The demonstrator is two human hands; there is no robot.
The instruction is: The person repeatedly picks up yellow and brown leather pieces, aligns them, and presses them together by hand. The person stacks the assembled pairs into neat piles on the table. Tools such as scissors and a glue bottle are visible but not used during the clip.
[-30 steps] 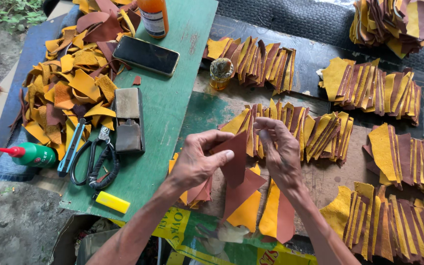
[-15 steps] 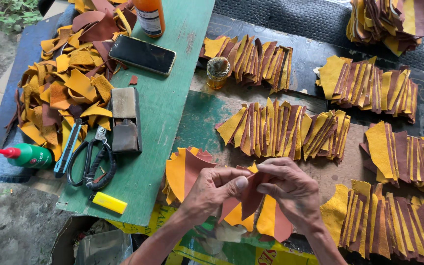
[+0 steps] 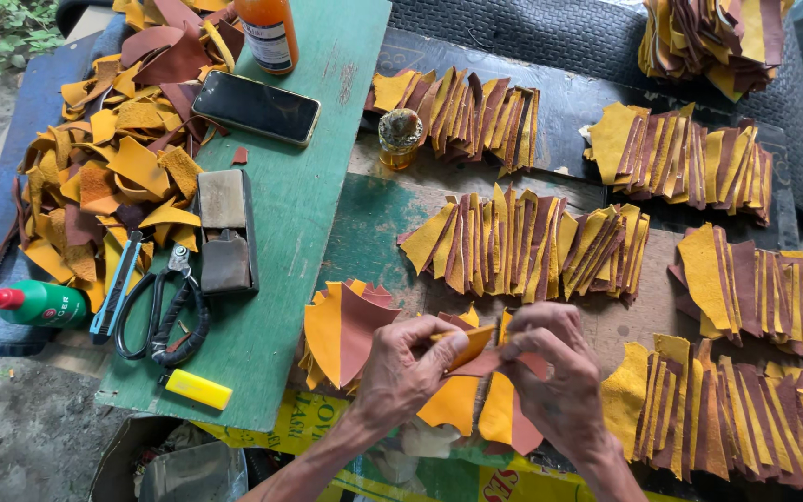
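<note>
between both hands: yellow leather piece point(image 3: 469, 344) | left hand point(image 3: 400, 364) and right hand point(image 3: 550, 372) pinched shut on it | hands lowered since before, nearer fanned pile point(image 3: 344, 330) leftward | pairing continued

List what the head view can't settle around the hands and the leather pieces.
- Head view: how many pieces the left hand and right hand pinch; the fingers cover the join.
- Orange bottle: top cut off by the upper edge.
- Stack of pieces at top right: partly cut by the edge.
</note>
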